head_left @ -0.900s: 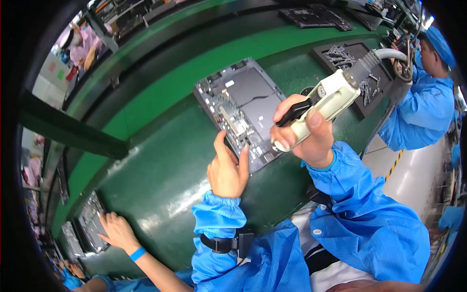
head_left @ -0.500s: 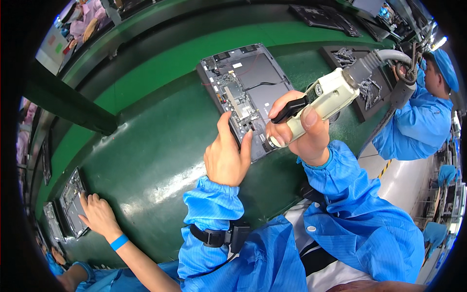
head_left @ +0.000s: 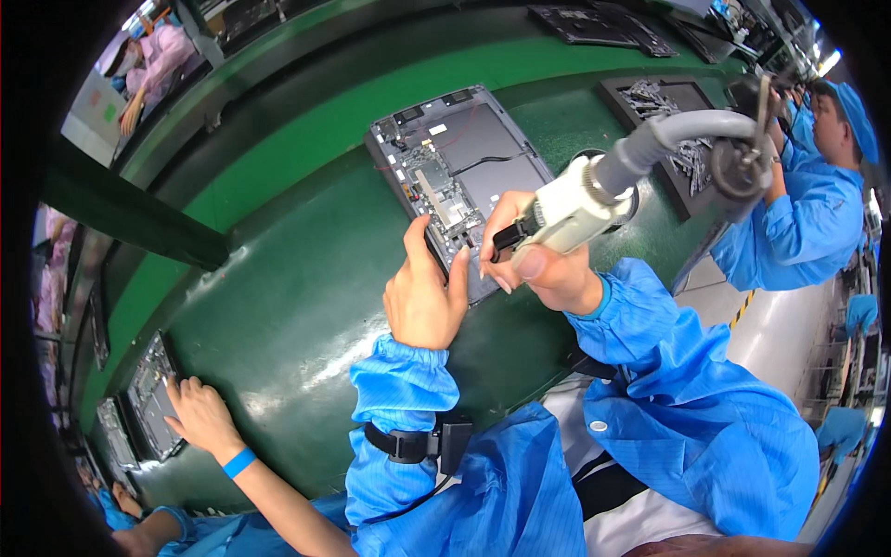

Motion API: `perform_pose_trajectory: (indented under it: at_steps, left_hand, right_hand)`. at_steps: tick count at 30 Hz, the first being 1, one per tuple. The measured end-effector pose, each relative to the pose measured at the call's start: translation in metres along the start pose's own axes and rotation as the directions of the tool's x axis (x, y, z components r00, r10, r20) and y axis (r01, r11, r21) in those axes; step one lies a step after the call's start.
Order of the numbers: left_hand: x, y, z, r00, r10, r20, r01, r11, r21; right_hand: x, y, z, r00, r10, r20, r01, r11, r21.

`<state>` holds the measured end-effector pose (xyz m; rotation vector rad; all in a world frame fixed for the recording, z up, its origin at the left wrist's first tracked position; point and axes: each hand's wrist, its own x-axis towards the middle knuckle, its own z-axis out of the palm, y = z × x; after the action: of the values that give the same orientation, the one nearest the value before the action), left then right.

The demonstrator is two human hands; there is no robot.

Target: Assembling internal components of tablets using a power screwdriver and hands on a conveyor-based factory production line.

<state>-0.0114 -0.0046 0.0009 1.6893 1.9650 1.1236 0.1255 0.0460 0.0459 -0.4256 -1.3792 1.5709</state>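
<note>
At near end of the open dark-grey, flat laptop-like casing (head_left: 490, 139), your L hand (head_left: 422, 302) is spread: index at the casing's L edge, thumb well apart from it, tip by the green-grey circuit board (head_left: 447, 204). Nothing pinched that I can see; prob. steadying casing vs. sliding.

Your R hand (head_left: 561, 278) is closed round a cream plastic hand tool (head_left: 580, 200), fingers curled by its black lever (head_left: 510, 239), thumb along near side. Tool slants over casing's R side, prob. so the ribbed grey hose (head_left: 668, 139) clears the work. Casing lies flat on the glossy green bench (head_left: 288, 288), approx. in front of you, board side up so it's reachable.

Beyond: dark rectangular tray (head_left: 685, 206) w/ small grey parts (head_left: 650, 100), presumably kept R within reach. Far L, co-worker's bare hand (head_left: 202, 418) w/ blue wristband (head_left: 239, 462) on another opened casing (head_left: 153, 399).

Hidden: tool's working end, behind your R fingers; lever pressed or not, can't tell. Hose & tool block part of tray. Hose's far fitting blurred; L-rim items cut off.
</note>
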Motion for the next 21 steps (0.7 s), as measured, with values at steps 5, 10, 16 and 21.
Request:
perform_pose_trajectory:
  at_steps: [5,10,16,21]
  left_hand:
    - [0.001,-0.003,0.007,1.0,0.004,0.013,-0.004,1.0,0.008]
    - [0.002,0.0,0.004,0.997,0.028,-0.074,-0.023,0.997,0.069]
    - [0.004,0.015,0.009,0.985,0.092,-0.144,-0.064,0.98,0.188]
    - [0.002,0.043,0.016,0.997,0.031,-0.067,-0.007,0.943,0.331]
  right_hand:
    - [0.008,-0.001,-0.017,0.998,-0.051,0.024,0.049,0.997,0.062]
    - [-0.006,-0.042,-0.072,0.911,-0.192,-0.366,0.215,0.976,0.025]
    - [-0.035,-0.066,-0.163,0.78,-0.196,-0.594,-0.07,0.916,-0.394]
    - [-0.048,-0.055,-0.175,0.755,-0.347,-0.557,-0.037,0.825,-0.563]
